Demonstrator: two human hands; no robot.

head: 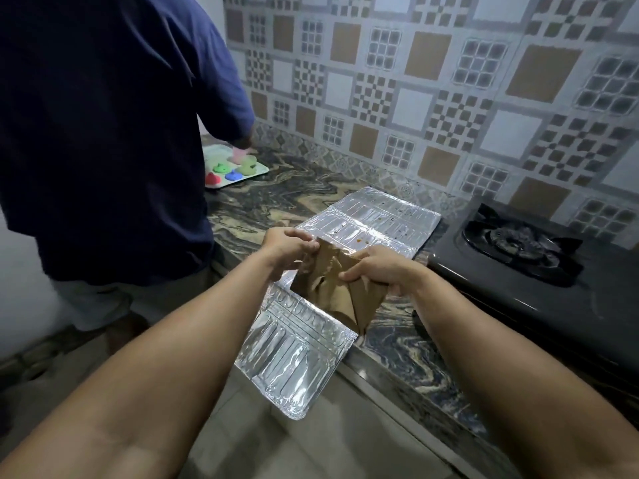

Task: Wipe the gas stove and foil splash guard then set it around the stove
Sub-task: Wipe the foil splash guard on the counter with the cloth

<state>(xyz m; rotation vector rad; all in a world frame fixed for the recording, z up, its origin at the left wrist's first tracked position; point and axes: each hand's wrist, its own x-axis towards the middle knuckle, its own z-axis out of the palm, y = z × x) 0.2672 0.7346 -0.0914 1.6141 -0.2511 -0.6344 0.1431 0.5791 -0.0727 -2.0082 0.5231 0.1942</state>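
Note:
The foil splash guard [377, 216] lies flat across the marbled counter [276, 198], with one panel hanging past the counter's front edge. A few brown spots mark its far panels. Above its middle I hold a brown cloth [340, 292], folded and creased. My left hand [288, 245] pinches the cloth's upper left corner. My right hand [375, 267] grips its right side. The black gas stove [518, 250] sits to the right of the foil, its burner grate near the tiled wall.
A person in a dark blue shirt [103, 133] stands at the left of the counter, one hand at a white tray [261, 169] of coloured shapes. A patterned tile wall [415, 98] runs behind the counter. Floor tiles show below the counter's edge.

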